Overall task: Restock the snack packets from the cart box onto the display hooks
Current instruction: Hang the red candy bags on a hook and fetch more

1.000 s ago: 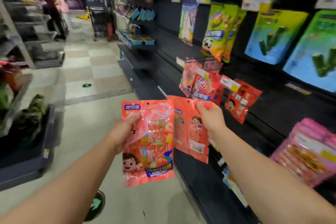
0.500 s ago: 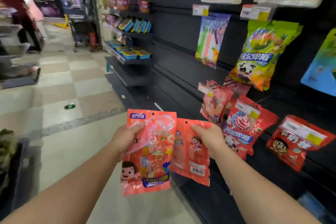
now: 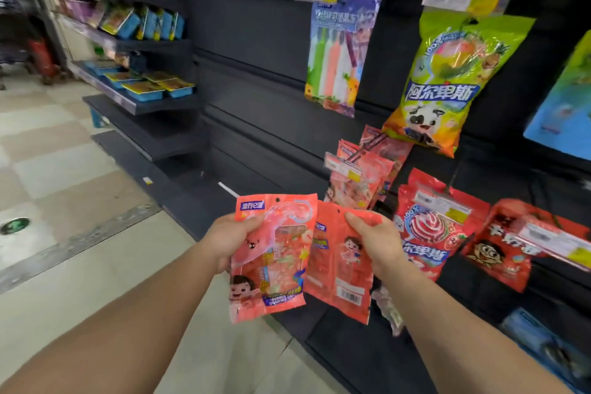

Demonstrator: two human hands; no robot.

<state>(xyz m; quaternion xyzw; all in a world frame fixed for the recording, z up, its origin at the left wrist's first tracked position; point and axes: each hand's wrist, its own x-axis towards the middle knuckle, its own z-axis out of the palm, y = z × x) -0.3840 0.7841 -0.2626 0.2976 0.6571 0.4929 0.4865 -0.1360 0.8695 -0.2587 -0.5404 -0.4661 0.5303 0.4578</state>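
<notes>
Two pink snack packets in hand, both held up in front of the dark display wall (image 3: 256,80). Front-facing packet (image 3: 271,256) – cartoon kid at lower left, blue label at top left – is in the left hand (image 3: 230,240), thumb across the upper front, fingers wrapped behind. Second packet (image 3: 339,265) shows its back: barcode near the bottom, small hang hole near the top. The right hand (image 3: 377,243) pinches it at the upper right edge, thumb on the face, fingers behind. The two packets overlap slightly at their inner edges, the left one in front.

Just above and beyond the right hand: a hook of matching pink packets (image 3: 361,176) with a price tag (image 3: 343,166) at its end, packets hanging tilted. Held packets are near that hook but not on it.

Right of it, red lollipop bags (image 3: 431,221) on their own hook, then a red bag with a cartoon face (image 3: 499,253). Row above: a green-yellow bag with a cow (image 3: 447,80) and a purple-topped bag of coloured sticks (image 3: 335,54), each under a shelf tag.

Far left down the aisle – shelves (image 3: 134,102) with blue trays (image 3: 147,89) and blue boxes. Floor (image 3: 64,169) is pale checkered tile with a green round marker (image 3: 14,225). Cart box not in view.
</notes>
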